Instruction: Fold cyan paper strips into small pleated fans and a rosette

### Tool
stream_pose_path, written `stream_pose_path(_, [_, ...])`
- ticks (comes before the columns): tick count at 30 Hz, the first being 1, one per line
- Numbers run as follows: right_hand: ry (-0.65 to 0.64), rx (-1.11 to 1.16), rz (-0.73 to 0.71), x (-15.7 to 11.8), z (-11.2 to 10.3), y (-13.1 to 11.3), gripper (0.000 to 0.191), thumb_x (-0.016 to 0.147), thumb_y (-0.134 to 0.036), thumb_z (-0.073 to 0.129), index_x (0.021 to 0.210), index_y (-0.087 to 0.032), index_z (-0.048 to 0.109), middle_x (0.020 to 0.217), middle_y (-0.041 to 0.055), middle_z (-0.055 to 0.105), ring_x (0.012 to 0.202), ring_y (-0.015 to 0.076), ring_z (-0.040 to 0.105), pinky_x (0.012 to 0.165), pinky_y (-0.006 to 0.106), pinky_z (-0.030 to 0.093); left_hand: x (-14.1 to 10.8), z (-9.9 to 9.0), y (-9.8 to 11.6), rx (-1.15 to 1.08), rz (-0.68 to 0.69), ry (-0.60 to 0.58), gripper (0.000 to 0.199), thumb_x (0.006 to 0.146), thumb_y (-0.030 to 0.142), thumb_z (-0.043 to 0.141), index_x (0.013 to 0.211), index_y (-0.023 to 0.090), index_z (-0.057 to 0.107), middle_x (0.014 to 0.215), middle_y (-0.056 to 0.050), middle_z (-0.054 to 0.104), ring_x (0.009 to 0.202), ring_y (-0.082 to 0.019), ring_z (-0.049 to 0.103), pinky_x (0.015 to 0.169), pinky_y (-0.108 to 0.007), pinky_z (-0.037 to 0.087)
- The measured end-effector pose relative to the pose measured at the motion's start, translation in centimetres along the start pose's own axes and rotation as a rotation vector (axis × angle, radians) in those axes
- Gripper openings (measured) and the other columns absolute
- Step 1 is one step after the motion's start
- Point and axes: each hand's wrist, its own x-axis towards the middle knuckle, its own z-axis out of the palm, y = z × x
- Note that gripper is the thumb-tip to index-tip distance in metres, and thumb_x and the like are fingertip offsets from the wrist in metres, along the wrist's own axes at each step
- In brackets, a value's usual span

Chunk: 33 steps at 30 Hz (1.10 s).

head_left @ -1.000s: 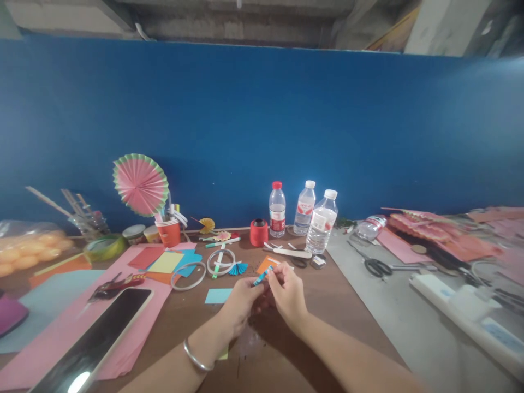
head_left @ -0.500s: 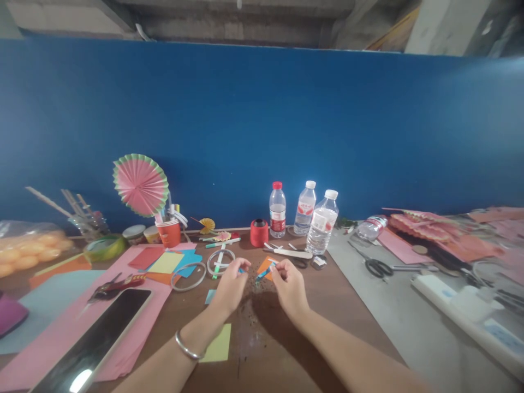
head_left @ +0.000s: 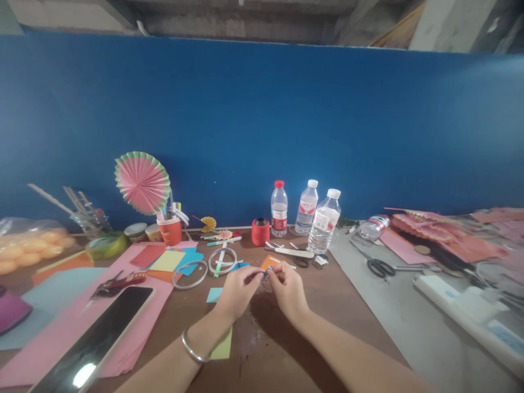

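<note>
Left hand (head_left: pixel 239 290): pinching lil blue piece (head_left: pixel 265 274)
Right hand (head_left: pixel 290 289): pinching it too
Orange paper (head_left: pixel 268 262): just past, far side

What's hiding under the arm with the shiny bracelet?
A yellow paper pokes out from under the left arm, near the bracelet. A light blue paper peeks out beside the left hand. Their covered parts, and anything else there, can't be seen.
</note>
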Motion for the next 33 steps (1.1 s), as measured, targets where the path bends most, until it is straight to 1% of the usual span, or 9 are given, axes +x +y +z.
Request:
stream_pose_path(6, [-0.006,-0.008,-0.024,-0.1,-0.1,0.0,0.017,0.077,-0.031,0.048,0.067,-0.018,0.048,0.053,-0.0037,0.053,0.047,0.0111,0.047,0.049,0.021,0.034,0.2,0.1,0.4,-0.111,-0.084,-0.016,0.02,0.073,0.028,0.053,0.085,0.021,0.068,0.085,-0.002,0.069,0.078,-0.018,0.061,0.073,-0.027,0.045])
stream_pose_path(10, [-0.014,0.022,-0.019,0.0,-0.1,0.3,0.016,0.077,-0.031,0.048,0.067,-0.018,0.048,0.052,-0.0038,0.053,0.046,0.011,0.047,0.048,0.021,0.033,0.4,0.5,-0.3,-0.247,-0.173,-0.02,0.02,0.069,0.027,0.058,0.082,0.017,0.069,0.084,-0.005,0.069,0.079,-0.02,0.061,0.074,-0.028,0.044])
stream_pose_path(14, [-0.02,0.038,-0.01,0.0,0.1,0.7,0.017,0.077,-0.033,0.048,0.068,-0.019,0.048,0.053,-0.0029,0.055,0.048,0.0123,0.049,0.048,0.021,0.035,0.5,1.0,-1.2,-0.472,-0.314,-0.019,0.025,0.068,0.032,0.06,0.083,0.014,0.069,0.074,-0.005,0.068,0.065,-0.016,0.06,0.063,-0.026,0.044])
stream_pose_path(17, [-0.019,0.022,-0.019,0.1,0.1,0.8,0.017,0.077,-0.033,0.048,0.069,-0.019,0.049,0.057,-0.0017,0.057,0.051,0.0134,0.051,0.05,0.022,0.036,0.5,1.3,-1.6,-0.622,-0.379,-0.027,0.029,0.065,0.035,0.063,0.083,0.013,0.068,0.066,-0.003,0.065,0.056,-0.012,0.056,0.056,-0.023,0.042])
stream_pose_path(21, [-0.033,0.033,-0.028,0.0,0.1,0.7,0.017,0.078,-0.034,0.048,0.069,-0.019,0.049,0.057,-0.0015,0.058,0.051,0.0133,0.052,0.051,0.022,0.037,0.4,1.3,-1.4,-0.731,-0.453,-0.04,0.028,0.061,0.036,0.067,0.077,0.012,0.067,0.065,-0.002,0.063,0.054,-0.011,0.054,0.054,-0.022,0.041])
stream_pose_path(23, [-0.041,0.033,-0.038,-0.1,0.1,0.7,0.018,0.078,-0.034,0.048,0.069,-0.018,0.049,0.057,-0.0017,0.057,0.051,0.013,0.051,0.051,0.022,0.037,0.4,1.3,-1.2,-0.763,-0.47,-0.045,0.027,0.061,0.035,0.068,0.074,0.012,0.066,0.066,-0.003,0.062,0.055,-0.011,0.054,0.055,-0.023,0.042])
stream_pose_path(28, [-0.066,0.07,-0.03,0.0,0.2,0.7,0.018,0.078,-0.034,0.048,0.071,-0.018,0.05,0.06,-0.001,0.058,0.054,0.0133,0.053,0.052,0.023,0.039,0.4,1.2,-0.9,-0.82,-0.484,-0.044,0.022,0.061,0.03,0.067,0.071,0.011,0.065,0.06,0.0,0.059,0.054,-0.01,0.052,0.058,-0.024,0.044])
stream_pose_path(30, [-0.081,0.104,-0.021,0.2,0.1,0.7,0.017,0.077,-0.034,0.049,0.076,-0.017,0.052,0.062,-0.0006,0.058,0.055,0.0133,0.054,0.053,0.023,0.04,0.4,1.2,-0.9,-0.844,-0.497,-0.012,0.021,0.06,0.028,0.068,0.071,0.011,0.065,0.061,0.0,0.06,0.057,-0.011,0.054,0.059,-0.024,0.044])
stream_pose_path(33, [-0.109,0.141,-0.016,0.5,0.0,0.6,0.016,0.076,-0.031,0.049,0.084,-0.017,0.054,0.057,-0.003,0.054,0.051,0.0118,0.05,0.051,0.022,0.038,0.5,1.1,-1.0,-0.853,-0.515,0.04,0.02,0.058,0.027,0.069,0.071,0.011,0.064,0.062,-0.001,0.061,0.058,-0.012,0.055,0.057,-0.023,0.044])
